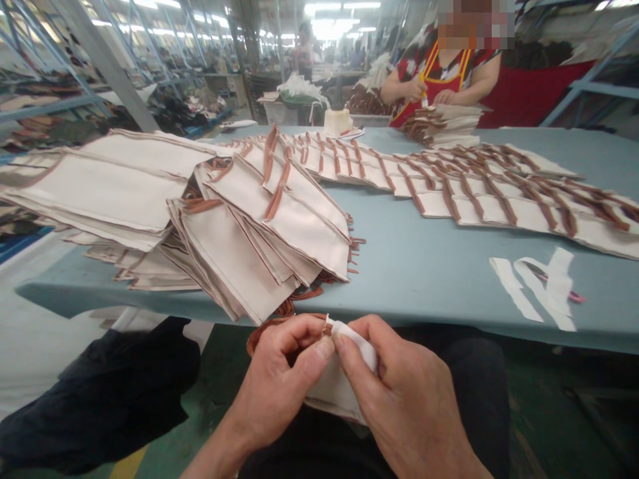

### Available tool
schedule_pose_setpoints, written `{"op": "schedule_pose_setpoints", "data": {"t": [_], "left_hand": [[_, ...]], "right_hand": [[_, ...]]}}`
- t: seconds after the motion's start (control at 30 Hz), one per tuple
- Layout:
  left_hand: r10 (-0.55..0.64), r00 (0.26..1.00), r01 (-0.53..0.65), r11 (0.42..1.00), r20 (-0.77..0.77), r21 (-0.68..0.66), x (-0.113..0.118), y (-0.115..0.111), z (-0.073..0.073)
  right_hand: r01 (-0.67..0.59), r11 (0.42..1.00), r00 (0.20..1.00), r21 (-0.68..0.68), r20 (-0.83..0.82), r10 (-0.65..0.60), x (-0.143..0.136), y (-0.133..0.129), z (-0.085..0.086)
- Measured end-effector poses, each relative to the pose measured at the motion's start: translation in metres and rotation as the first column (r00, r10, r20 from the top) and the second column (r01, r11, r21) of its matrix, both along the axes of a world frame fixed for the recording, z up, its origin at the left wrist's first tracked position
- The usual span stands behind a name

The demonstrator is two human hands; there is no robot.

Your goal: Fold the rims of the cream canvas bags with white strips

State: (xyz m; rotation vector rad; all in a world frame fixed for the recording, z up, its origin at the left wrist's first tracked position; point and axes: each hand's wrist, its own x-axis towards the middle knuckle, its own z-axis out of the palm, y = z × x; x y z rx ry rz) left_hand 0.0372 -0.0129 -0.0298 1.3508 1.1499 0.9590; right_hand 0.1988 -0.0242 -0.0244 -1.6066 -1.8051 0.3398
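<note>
Just off the table's front edge, both my hands pinch one cream fabric panel with brown edging [335, 389]. My left hand [279, 372] has thumb and forefinger closed on its brown-trimmed corner. My right hand [404, 386] is closed on the same piece a little to the right, where a white part shows between thumb and fingers. The tips of both thumbs nearly meet there. Most of the panel hangs below, partly covered by my hands. Behind them on the table lies a fanned pile of similar cream panels [309, 233] with brown edges.
A larger stack of cream panels [114, 179] fills the table's left side. A long overlapping row of brown-edged pieces [439, 193] crosses the table [389, 266]. White strips [559, 286] lie at right. Opposite, a co-worker [449, 73] holds a brush-like tool over another stack [446, 123].
</note>
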Motion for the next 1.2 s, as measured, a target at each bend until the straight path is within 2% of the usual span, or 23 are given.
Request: {"op": "schedule_pose_setpoints", "data": {"t": [0.2, 0.37, 0.47, 0.57, 0.63, 0.7, 0.87, 1.1, 1.2], "left_hand": [[0.082, 0.996, -0.082, 0.997, -0.033, -0.005, 0.007, 0.001, 0.002], [0.134, 0.982, -0.120, 0.987, -0.132, 0.108, 0.010, -0.001, 0.006], [0.145, 0.971, -0.112, 0.978, -0.191, 0.175, 0.009, -0.001, 0.006], [0.144, 0.975, -0.113, 0.978, -0.171, 0.178, 0.007, -0.001, 0.004], [0.168, 0.974, -0.141, 0.975, -0.151, 0.173, 0.007, 0.000, 0.002], [0.195, 0.971, -0.171, 0.971, -0.139, 0.164, 0.006, 0.000, 0.000], [0.179, 0.977, -0.159, 0.973, -0.118, 0.166, 0.004, -0.001, -0.005], [0.147, 0.979, -0.122, 0.977, -0.142, 0.174, 0.003, -0.002, -0.004], [0.131, 0.976, -0.094, 0.974, -0.173, 0.207, 0.002, -0.001, -0.004]], "right_hand": [[-0.007, 0.999, 0.999, 0.054, 0.046, 0.004, -0.001, 0.000, 0.001], [-0.134, 0.960, 0.975, 0.245, 0.208, 0.083, 0.008, 0.009, 0.011], [-0.229, 0.929, 0.968, 0.290, 0.168, 0.186, 0.009, 0.016, 0.012], [-0.266, 0.917, 0.964, 0.299, 0.087, 0.251, 0.006, 0.020, 0.006], [-0.238, 0.944, 0.969, 0.229, -0.005, 0.246, 0.003, 0.020, 0.001], [-0.210, 0.973, 0.970, 0.101, -0.103, 0.220, 0.000, 0.020, -0.002], [-0.218, 0.972, 0.958, -0.090, -0.210, 0.196, -0.001, 0.022, -0.005], [-0.288, 0.907, 0.918, -0.308, -0.358, 0.170, 0.002, 0.029, -0.004], [-0.415, 0.824, 0.821, -0.386, -0.549, 0.157, 0.003, 0.034, -0.010]]}}
